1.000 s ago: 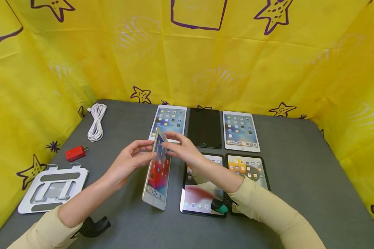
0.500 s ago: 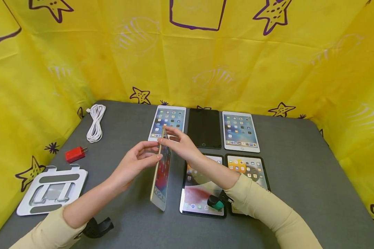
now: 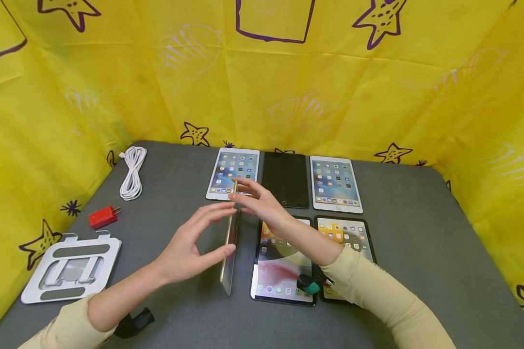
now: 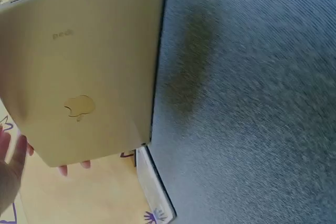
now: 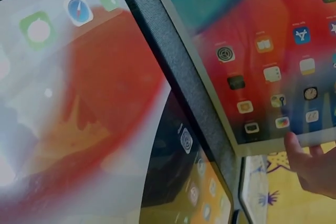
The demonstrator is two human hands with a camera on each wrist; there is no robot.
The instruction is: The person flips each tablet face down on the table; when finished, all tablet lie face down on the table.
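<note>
1. Over the grey tabletop (image 3: 179, 322), just left of a black-bezelled iPad (image 3: 275, 271), a gold iPad (image 4: 100, 66) stands nearly on edge between both hands. Its screen faces right, so a fall that way would likely bring glass against glass.

2. The right hand (image 3: 264, 206) pinches the far end, digits on both faces. Because that grip sits at one end only, the near end could sag or swing if the pinch loosens.

3. The left hand (image 3: 185, 254) has thumb and fingers extended and spread apart, close to the gold edge; whether they touch it, I cannot tell. With nothing curled round the body, this hand would probably be slow to catch a slip.

4. One right fingertip lies over the screen beside the Photos icon (image 5: 282, 123); a small slide might launch an app.

5. Just beyond, a white iPad (image 3: 240, 167) lies flat; a forward push could knock it askew.

6. Below the right wrist, a black-and-green device (image 3: 307, 285) hangs over the black-bezelled iPad; lowering the forearm may scrape that screen.
</note>
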